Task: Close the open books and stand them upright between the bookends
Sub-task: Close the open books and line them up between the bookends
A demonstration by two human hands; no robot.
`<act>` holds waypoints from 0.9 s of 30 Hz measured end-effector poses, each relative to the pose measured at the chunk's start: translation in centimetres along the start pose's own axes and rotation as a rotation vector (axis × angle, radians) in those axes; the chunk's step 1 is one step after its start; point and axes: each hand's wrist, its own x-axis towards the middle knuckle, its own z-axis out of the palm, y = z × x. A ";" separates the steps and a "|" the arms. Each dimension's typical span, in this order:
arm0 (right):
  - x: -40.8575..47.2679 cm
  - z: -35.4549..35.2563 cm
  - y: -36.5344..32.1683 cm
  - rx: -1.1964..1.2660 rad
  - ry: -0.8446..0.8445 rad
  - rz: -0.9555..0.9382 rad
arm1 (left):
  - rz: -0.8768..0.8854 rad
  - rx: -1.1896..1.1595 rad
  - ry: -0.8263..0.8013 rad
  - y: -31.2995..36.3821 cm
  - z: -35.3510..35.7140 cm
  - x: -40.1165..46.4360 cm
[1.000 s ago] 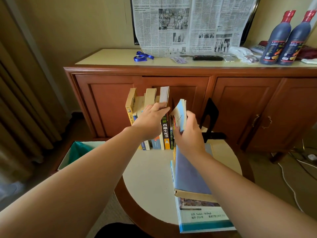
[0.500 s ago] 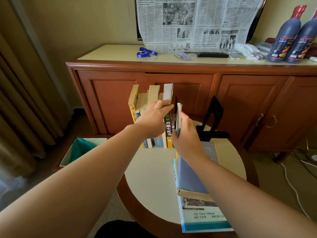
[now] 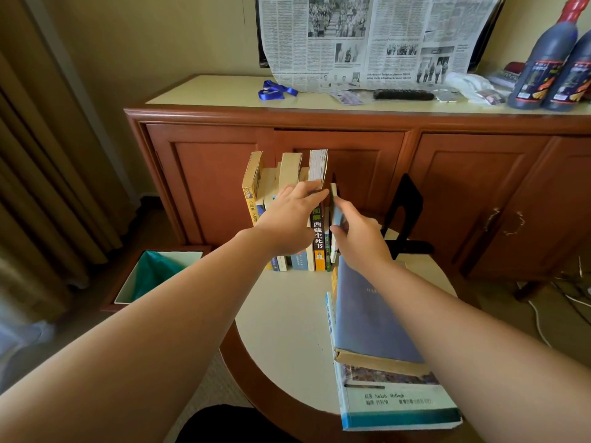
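A row of upright books [image 3: 316, 241] stands at the far side of the round table [image 3: 287, 318]. My left hand [image 3: 287, 215] rests with straight fingers against the spines and tops of that row. My right hand [image 3: 358, 238] grips a thin light-blue book [image 3: 334, 203], upright and pressed against the right end of the row. A black bookend [image 3: 404, 212] stands to the right, apart from the row. A closed blue-grey book [image 3: 367, 314] lies flat on a larger teal-and-white book [image 3: 399, 404] near the table's front right.
A wooden sideboard [image 3: 351, 148] stands right behind the table, carrying a newspaper [image 3: 367, 39], a blue ribbon [image 3: 275, 89], a remote [image 3: 403, 94] and two dark bottles [image 3: 550, 59]. A bin with a green liner [image 3: 153, 273] sits on the floor at left. Curtains hang at far left.
My right hand has turned the thin blue book from tilted and angled open to upright and pushed it left against the row. My left hand has stayed on the row.
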 end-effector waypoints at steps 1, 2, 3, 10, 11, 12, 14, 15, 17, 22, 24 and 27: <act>0.2 0.1 0.1 -0.016 -0.015 -0.008 | 0.002 0.006 -0.001 0.0 0.0 0.0; 0.4 0.2 0.3 -0.033 -0.032 -0.011 | 0.004 0.011 0.000 0.0 0.0 0.0; 0.6 0.2 0.4 -0.051 -0.052 -0.006 | 0.006 0.014 0.001 0.0 0.0 0.0; 1.6 0.8 1.1 -0.148 -0.138 0.037 | 0.021 0.015 0.011 -0.1 0.0 -0.3; 1.7 0.8 1.1 -0.162 -0.148 0.032 | 0.025 0.015 0.012 -0.1 0.0 -0.3; 1.8 0.9 1.2 -0.179 -0.155 0.028 | 0.027 0.018 0.012 -0.1 0.0 -0.3; 1.9 0.8 1.1 -0.210 -0.159 0.025 | 0.029 0.021 0.013 -0.1 0.0 -0.3; 2.0 0.8 1.0 -0.225 -0.162 0.030 | 0.029 0.019 0.014 -0.1 0.0 -0.3; 2.1 0.6 0.7 -0.285 -0.166 0.028 | 0.030 0.017 0.016 -0.2 0.1 -0.3; 1.8 0.4 0.0 -0.460 -0.150 -0.005 | 0.027 0.021 0.017 -0.3 0.2 -0.3; 1.6 0.5 -0.1 -0.502 -0.137 -0.013 | 0.030 0.020 0.023 -0.4 0.2 -0.3; 1.5 0.7 -0.1 -0.522 -0.126 -0.027 | 0.036 0.007 0.030 -0.4 0.2 -0.2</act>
